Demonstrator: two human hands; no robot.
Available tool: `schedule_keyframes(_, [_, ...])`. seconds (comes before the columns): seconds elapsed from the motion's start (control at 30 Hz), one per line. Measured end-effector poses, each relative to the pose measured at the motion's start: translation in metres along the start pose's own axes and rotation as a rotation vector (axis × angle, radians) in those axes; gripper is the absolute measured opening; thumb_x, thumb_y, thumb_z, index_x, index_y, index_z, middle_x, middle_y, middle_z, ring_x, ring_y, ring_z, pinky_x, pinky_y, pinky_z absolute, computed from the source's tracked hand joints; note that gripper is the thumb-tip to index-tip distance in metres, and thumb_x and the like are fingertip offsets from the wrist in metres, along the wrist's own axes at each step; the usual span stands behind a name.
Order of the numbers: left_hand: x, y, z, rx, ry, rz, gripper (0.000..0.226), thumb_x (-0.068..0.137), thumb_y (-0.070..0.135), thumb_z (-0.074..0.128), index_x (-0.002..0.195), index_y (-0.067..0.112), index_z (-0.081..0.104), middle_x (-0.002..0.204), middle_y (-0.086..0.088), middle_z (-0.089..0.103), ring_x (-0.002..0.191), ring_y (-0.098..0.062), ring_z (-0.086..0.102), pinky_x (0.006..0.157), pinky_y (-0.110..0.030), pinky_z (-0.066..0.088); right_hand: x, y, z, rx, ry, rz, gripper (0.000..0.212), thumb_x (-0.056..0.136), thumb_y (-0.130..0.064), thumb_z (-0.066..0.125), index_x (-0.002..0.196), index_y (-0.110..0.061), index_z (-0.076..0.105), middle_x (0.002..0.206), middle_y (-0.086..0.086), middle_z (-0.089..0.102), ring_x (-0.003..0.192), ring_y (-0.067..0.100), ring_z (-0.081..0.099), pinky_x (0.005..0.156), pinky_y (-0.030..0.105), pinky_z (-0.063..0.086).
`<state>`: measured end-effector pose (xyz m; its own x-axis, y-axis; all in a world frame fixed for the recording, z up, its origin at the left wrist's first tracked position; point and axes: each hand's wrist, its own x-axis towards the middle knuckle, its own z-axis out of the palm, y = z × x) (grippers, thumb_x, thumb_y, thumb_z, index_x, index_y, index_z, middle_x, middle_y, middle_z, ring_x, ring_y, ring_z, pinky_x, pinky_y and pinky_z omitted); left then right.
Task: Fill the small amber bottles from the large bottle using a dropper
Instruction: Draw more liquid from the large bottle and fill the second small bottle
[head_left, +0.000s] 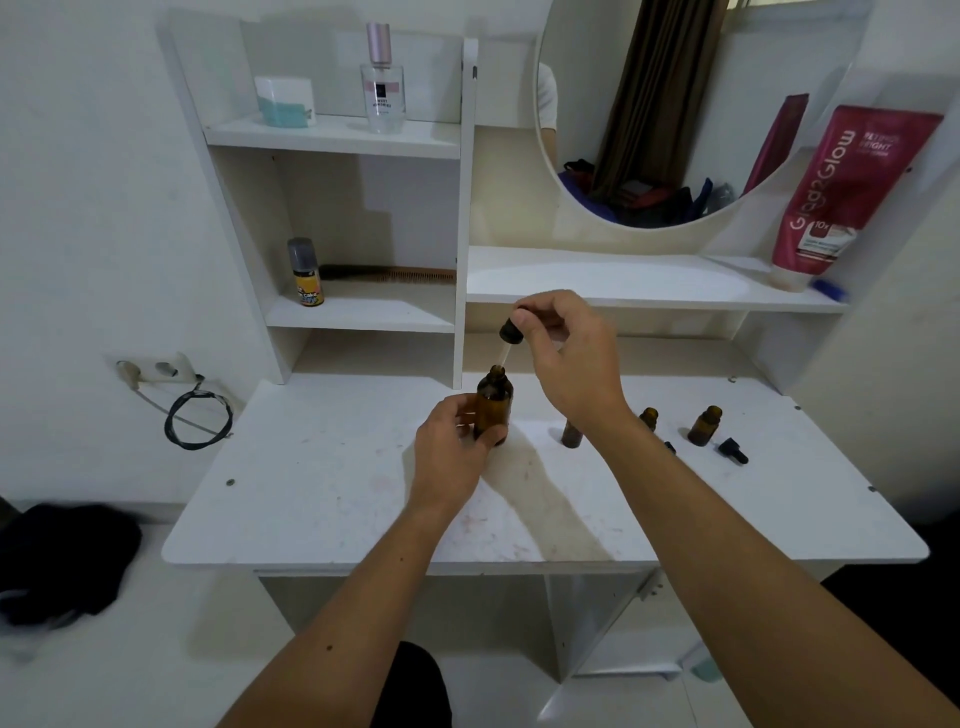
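on the white table (322, 499), near its middle, the left hand (449, 457) wraps its fingers (493, 436) around the lower body of the large round amber glass bottle (493, 402), which stands upright with its mouth uncovered. just above that mouth the right hand (571, 358) pinches the black rubber bulb of the dropper (510, 332) between thumb and fingertips, fingers closed on it; the clear glass tube slants down toward the bottle's neck, and its tip looks to be at or just inside the opening, though i cannot tell which. to the right, three small amber glass bottles stand open on the table: one (571, 435) partly hidden behind the right wrist, a second (649, 417) just beyond the forearm, and a third (705, 426) further right and in full view. a small black dropper cap (733, 451) lies on its side just beside the third bottle, and another black cap (670, 447) peeks out at the edge of the forearm.
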<state>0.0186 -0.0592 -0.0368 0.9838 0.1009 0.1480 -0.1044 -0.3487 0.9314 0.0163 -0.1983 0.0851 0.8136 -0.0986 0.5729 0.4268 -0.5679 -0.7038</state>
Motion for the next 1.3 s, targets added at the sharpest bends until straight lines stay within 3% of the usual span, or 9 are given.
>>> schedule_keyframes(0.13, [0.000,0.000,0.000,0.011,0.013,0.016,0.054,0.084,0.034,0.084,0.131,0.022,0.061,0.125,0.006,0.069,0.112,-0.015,0.064,0.104,-0.041,0.055,0.005,-0.011,-0.014,0.028,0.093,-0.048,0.013,0.102,-0.017,0.067,0.113,-0.013,0.072,0.103,-0.004,0.073,0.092,-0.007,0.065,0.083,0.007,0.050])
schedule_keyframes(0.33, [-0.008,-0.003,0.001,0.009,0.064,0.008,0.067,0.079,0.038,0.087,0.134,0.023,0.052,0.124,0.008,0.062,0.105,-0.013,0.064,0.093,-0.029,0.057,-0.002,-0.010,-0.040,0.067,0.191,-0.049,0.015,0.103,-0.018,0.066,0.114,-0.011,0.072,0.104,0.000,0.075,0.098,0.010,0.070,0.089,0.018,0.056])
schedule_keyframes(0.47, [-0.029,0.003,0.005,-0.033,0.167,-0.004,0.055,0.077,0.037,0.089,0.118,0.022,0.056,0.103,0.008,0.064,0.090,-0.013,0.064,0.078,-0.018,0.055,-0.017,0.007,-0.063,0.071,0.233,-0.031,0.014,0.103,-0.018,0.067,0.114,-0.012,0.071,0.105,0.000,0.074,0.100,0.012,0.071,0.090,0.022,0.057])
schedule_keyframes(0.57, [-0.051,0.017,0.022,-0.111,0.126,-0.005,0.041,0.080,0.035,0.087,0.108,0.022,0.060,0.094,0.009,0.066,0.083,-0.009,0.065,0.068,-0.010,0.051,-0.032,0.025,-0.084,0.063,0.279,0.026,0.014,0.102,-0.020,0.067,0.113,-0.012,0.072,0.104,-0.002,0.075,0.099,0.012,0.072,0.091,0.025,0.057])
schedule_keyframes(0.73, [-0.074,0.041,0.074,-0.212,-0.105,0.037,0.036,0.081,0.032,0.086,0.109,0.022,0.065,0.094,0.007,0.068,0.086,-0.007,0.066,0.075,-0.013,0.055,-0.051,0.055,-0.118,0.007,0.331,0.135,0.016,0.103,-0.028,0.067,0.115,-0.018,0.072,0.105,-0.001,0.077,0.098,0.016,0.073,0.088,0.046,0.062])
schedule_keyframes(0.87, [-0.072,0.048,0.116,-0.176,-0.228,0.090,0.049,0.082,0.038,0.086,0.123,0.026,0.062,0.112,0.017,0.066,0.104,-0.003,0.065,0.089,-0.016,0.054,-0.057,0.067,-0.138,0.004,0.356,0.182,0.011,0.103,-0.027,0.067,0.111,-0.022,0.071,0.102,-0.004,0.077,0.094,0.016,0.074,0.087,0.048,0.062])
schedule_keyframes(1.0, [-0.063,0.053,0.144,-0.135,-0.235,0.089,0.062,0.085,0.037,0.083,0.138,0.024,0.054,0.135,0.013,0.059,0.122,-0.005,0.055,0.105,-0.024,0.046,-0.057,0.078,-0.148,-0.021,0.358,0.170,0.010,0.103,-0.021,0.067,0.112,-0.018,0.071,0.100,-0.010,0.074,0.095,0.005,0.071,0.091,0.028,0.059])
schedule_keyframes(1.07, [-0.056,0.053,0.154,-0.126,-0.217,0.083,0.066,0.086,0.038,0.082,0.141,0.023,0.051,0.139,0.010,0.057,0.125,-0.007,0.053,0.107,-0.025,0.044,-0.056,0.084,-0.149,-0.029,0.356,0.173,0.011,0.103,-0.021,0.067,0.112,-0.017,0.071,0.101,-0.009,0.074,0.096,0.005,0.070,0.091,0.026,0.058])
schedule_keyframes(1.3, [-0.036,0.052,0.175,-0.079,-0.191,0.100,0.056,0.091,0.031,0.078,0.139,0.022,0.053,0.137,0.008,0.060,0.125,-0.009,0.058,0.108,-0.030,0.049,-0.051,0.098,-0.147,0.027,0.336,0.198,0.009,0.103,-0.025,0.067,0.111,-0.022,0.070,0.102,-0.005,0.077,0.090,0.015,0.073,0.084,0.048,0.062])
